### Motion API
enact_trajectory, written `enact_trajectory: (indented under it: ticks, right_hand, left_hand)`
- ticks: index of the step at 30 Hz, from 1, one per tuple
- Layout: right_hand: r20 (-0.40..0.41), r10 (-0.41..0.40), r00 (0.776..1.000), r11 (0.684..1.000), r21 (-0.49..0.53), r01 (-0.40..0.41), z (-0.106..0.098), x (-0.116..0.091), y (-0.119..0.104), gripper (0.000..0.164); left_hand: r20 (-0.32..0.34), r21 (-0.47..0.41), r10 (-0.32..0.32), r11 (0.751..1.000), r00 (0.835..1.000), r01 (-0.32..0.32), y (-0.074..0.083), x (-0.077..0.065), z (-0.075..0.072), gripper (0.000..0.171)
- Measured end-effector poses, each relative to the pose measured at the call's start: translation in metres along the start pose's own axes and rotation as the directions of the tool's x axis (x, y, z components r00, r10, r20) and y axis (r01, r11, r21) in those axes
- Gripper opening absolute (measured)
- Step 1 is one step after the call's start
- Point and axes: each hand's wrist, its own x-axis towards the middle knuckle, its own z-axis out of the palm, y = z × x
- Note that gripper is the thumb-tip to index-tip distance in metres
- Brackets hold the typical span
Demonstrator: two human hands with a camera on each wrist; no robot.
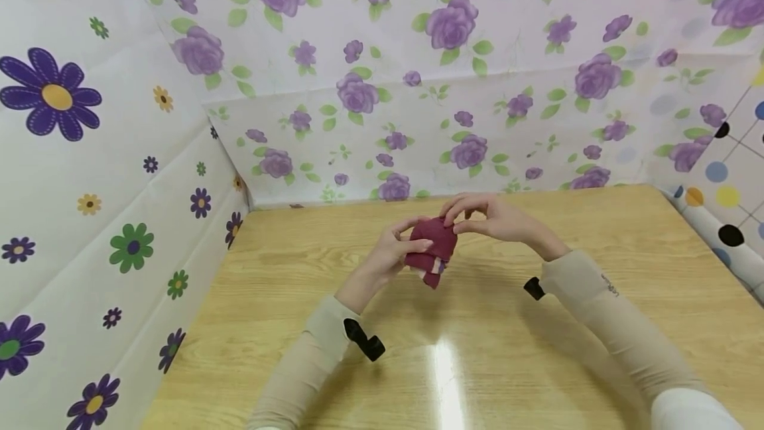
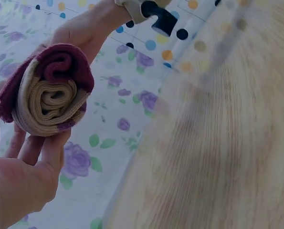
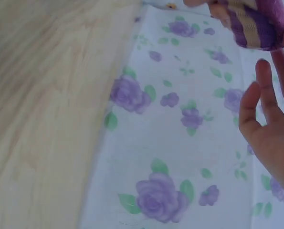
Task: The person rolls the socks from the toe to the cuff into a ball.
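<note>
A rolled-up pair of socks [image 1: 434, 236], maroon with beige and purple stripes, is held up above the far part of the table. My left hand [image 1: 388, 251] grips it from the left, thumb across the near side and fingers behind. In the left wrist view, the roll's beige coiled end [image 2: 51, 100] faces the camera. At the upper right edge, my right hand [image 1: 486, 216] pinches the maroon fabric between thumb and fingertips. The right wrist view catches the striped side of the socks [image 3: 254, 24] near the top, with the other fingers of that hand spread below.
The wooden table [image 1: 286, 324] lies under both arms. A floral sheet [image 1: 358, 131] rises along its back edge, and a flower-patterned sheet [image 1: 149, 191] borders the left. Dotted fabric [image 1: 722, 231] sits at the right edge. Each wrist carries a black camera mount [image 1: 365, 340].
</note>
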Motion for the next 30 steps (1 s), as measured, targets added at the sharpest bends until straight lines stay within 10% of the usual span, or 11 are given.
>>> enact_trajectory:
  ticks: [4, 11, 19, 30]
  right_hand:
    - [-0.059, -0.023, 0.998, 0.999, -0.026, 0.021, -0.001, 0.001, 0.001, 0.011]
    - [-0.026, 0.051, 0.998, 0.963, 0.267, -0.043, 0.006, -0.004, 0.01, 0.011]
    - [0.01, 0.041, 0.999, 0.998, 0.046, -0.041, 0.029, -0.003, 0.012, 0.017]
    - [-0.131, 0.002, 0.991, 1.0, 0.016, 0.0, 0.05, -0.009, -0.002, 0.017]
  left_hand:
    - [0.029, -0.103, 0.0, 0.995, 1.0, 0.003, 0.0, -0.002, 0.0, 0.057]
    - [0.074, -0.212, 0.136, 0.97, 0.988, -0.118, 0.002, -0.005, 0.003, 0.029]
    - [-0.117, -0.4, 0.221, 0.882, 0.968, -0.25, 0.013, -0.007, 0.017, 0.034]
    - [-0.325, -0.573, 0.127, 0.762, 0.937, -0.302, 0.012, 0.011, 0.027, 0.013]
